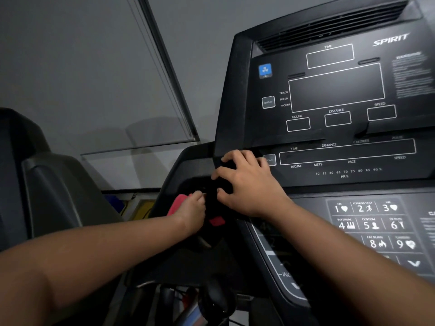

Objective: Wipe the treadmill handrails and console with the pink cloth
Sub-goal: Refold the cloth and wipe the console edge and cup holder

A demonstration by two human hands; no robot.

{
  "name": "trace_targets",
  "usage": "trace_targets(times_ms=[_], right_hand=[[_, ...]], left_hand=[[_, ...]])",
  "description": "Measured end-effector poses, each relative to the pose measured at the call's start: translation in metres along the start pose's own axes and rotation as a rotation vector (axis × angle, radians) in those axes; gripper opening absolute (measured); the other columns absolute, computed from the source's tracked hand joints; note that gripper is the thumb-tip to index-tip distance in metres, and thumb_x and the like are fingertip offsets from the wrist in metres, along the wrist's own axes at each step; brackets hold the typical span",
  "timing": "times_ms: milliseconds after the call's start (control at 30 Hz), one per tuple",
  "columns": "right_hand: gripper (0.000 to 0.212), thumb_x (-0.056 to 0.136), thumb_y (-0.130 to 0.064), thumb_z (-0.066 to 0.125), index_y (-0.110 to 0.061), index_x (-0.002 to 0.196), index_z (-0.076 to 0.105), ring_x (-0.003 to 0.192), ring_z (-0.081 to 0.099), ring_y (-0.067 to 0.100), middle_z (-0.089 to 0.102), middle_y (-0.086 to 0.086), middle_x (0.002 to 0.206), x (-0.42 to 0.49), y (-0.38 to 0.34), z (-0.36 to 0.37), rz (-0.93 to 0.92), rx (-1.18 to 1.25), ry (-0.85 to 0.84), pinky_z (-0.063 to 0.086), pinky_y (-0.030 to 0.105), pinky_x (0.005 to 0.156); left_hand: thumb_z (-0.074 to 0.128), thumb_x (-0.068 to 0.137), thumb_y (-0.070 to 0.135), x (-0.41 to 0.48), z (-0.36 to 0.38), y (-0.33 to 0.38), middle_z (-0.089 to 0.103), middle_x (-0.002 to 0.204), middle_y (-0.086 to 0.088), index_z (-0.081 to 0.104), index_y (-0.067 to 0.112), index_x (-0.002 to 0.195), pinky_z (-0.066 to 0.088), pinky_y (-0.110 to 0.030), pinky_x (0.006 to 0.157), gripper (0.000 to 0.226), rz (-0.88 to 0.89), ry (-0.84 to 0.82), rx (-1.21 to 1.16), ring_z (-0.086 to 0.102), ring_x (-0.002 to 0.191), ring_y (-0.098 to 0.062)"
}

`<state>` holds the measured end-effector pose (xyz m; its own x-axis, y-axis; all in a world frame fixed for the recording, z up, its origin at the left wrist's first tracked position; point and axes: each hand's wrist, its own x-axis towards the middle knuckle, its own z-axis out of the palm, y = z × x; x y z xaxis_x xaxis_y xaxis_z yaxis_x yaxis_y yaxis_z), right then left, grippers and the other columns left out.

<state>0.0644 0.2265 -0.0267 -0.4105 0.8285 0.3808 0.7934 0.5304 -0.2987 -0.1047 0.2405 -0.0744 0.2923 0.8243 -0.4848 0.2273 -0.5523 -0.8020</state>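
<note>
- The console (329, 114) is black, with white outlined boxes and white lettering.
- The fan button (265, 69) at the console's upper left is blue with a white fan symbol.
- The keypad (374, 224) below the console's display is dark grey with white numerals 1 to 9 and white icons.
- The cloth (177, 204), at the console's lower left corner, is pink-red.
- The wall (82, 67) left of the console is plain grey.

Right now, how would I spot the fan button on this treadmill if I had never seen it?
Start at the black console and find its upper display panel. The fan button sits in that panel's top left corner, above the grey display button. It is the only bright blue key, with a white fan symbol.
</note>
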Motion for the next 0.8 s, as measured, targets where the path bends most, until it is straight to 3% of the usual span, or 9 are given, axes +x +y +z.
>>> trace_targets(times_ms=[167, 300, 433, 533, 667, 800], right_hand=[[0.035, 0.086, -0.047, 0.052, -0.037, 0.119, 0.056, 0.127, 0.024, 0.015, 0.035, -0.007, 0.134, -0.001, 0.001, 0.0, 0.004, 0.002, -0.005, 0.019, 0.038, 0.1], [0.035, 0.087, -0.047, 0.051, -0.037, 0.121, 0.056, 0.127, 0.023, 0.014, 0.034, -0.007, 0.134, -0.002, 0.001, -0.001, 0.003, 0.016, -0.022, 0.018, 0.038, 0.101], [0.035, 0.088, -0.047, 0.052, -0.037, 0.121, 0.057, 0.127, 0.022, 0.014, 0.034, -0.007, 0.134, -0.002, 0.001, -0.001, -0.004, 0.024, -0.015, 0.017, 0.038, 0.101], [0.036, 0.087, -0.047, 0.052, -0.037, 0.121, 0.057, 0.127, 0.024, 0.015, 0.035, -0.007, 0.134, -0.002, 0.001, -0.001, -0.003, 0.012, -0.005, 0.018, 0.039, 0.101], [0.036, 0.086, -0.047, 0.052, -0.037, 0.121, 0.057, 0.127, 0.024, 0.015, 0.035, -0.007, 0.134, -0.003, 0.0, -0.001, 0.0, 0.007, -0.006, 0.019, 0.038, 0.101], [0.037, 0.086, -0.046, 0.052, -0.037, 0.121, 0.057, 0.127, 0.024, 0.014, 0.035, -0.007, 0.134, -0.002, -0.001, -0.002, 0.002, 0.025, -0.021, 0.018, 0.039, 0.102]], left_hand=[[0.028, 0.102, 0.034, -0.016, 0.005, 0.02, 0.038, 0.138, -0.015, 0.047, 0.009, 0.136, 0.028, -0.039, 0.101, 0.046, -0.12, -0.073, -0.158, 0.032, 0.125, -0.031], [0.03, 0.099, 0.04, -0.036, 0.009, 0.011, 0.041, 0.13, -0.011, 0.054, 0.012, 0.129, 0.022, -0.04, 0.106, 0.047, -0.068, -0.113, -0.759, 0.03, 0.125, -0.028], [0.03, 0.089, 0.052, -0.064, 0.034, 0.01, 0.041, 0.111, 0.005, 0.061, 0.026, 0.117, 0.023, -0.027, 0.092, 0.049, -0.059, 0.083, -1.079, 0.029, 0.107, -0.012], [0.018, 0.077, 0.066, -0.068, 0.056, 0.005, 0.036, 0.119, 0.007, 0.06, 0.038, 0.118, 0.023, -0.027, 0.088, 0.065, -0.095, 0.297, -0.966, 0.029, 0.105, -0.009], [0.03, 0.087, 0.059, -0.041, 0.075, -0.022, 0.056, 0.097, -0.005, 0.07, 0.037, 0.103, 0.047, -0.034, 0.066, 0.049, -0.247, 0.506, -0.68, 0.058, 0.082, -0.023], [0.008, 0.098, 0.054, -0.023, 0.087, -0.04, 0.06, 0.103, -0.011, 0.072, 0.035, 0.096, 0.051, -0.037, 0.065, 0.067, -0.301, 0.62, -0.57, 0.056, 0.082, -0.028]])
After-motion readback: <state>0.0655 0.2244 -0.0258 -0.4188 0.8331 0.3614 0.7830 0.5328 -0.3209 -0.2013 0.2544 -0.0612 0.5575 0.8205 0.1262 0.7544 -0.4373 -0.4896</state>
